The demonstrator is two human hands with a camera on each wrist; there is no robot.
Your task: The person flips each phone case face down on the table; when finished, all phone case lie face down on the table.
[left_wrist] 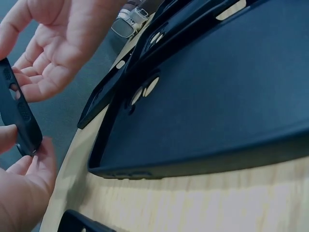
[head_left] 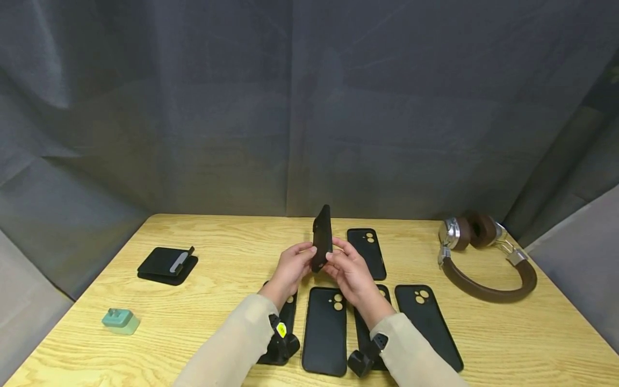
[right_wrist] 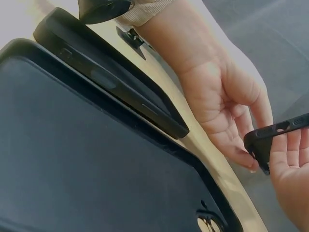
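A black phone case (head_left: 322, 239) stands nearly upright above the table, its narrow side toward the head view. My left hand (head_left: 292, 264) pinches its lower left side between thumb and fingers. On the lower right, my right hand (head_left: 352, 271) pinches it too. The left wrist view shows the case's end with port cutouts (left_wrist: 20, 104) between both hands. Under my wrists lie other black phone cases, one (head_left: 325, 336) in the middle, one (head_left: 286, 317) partly hidden by my left wrist, and one (head_left: 362, 328) partly hidden by my right.
Another black case (head_left: 427, 328) lies at the right and one (head_left: 368, 255) farther back. Brown headphones (head_left: 493, 293) rest at the far right. A folded black wallet-like holder (head_left: 162, 260) and a teal plug charger (head_left: 121, 321) sit at the left. A grey curtain (head_left: 309, 107) hangs behind the table.
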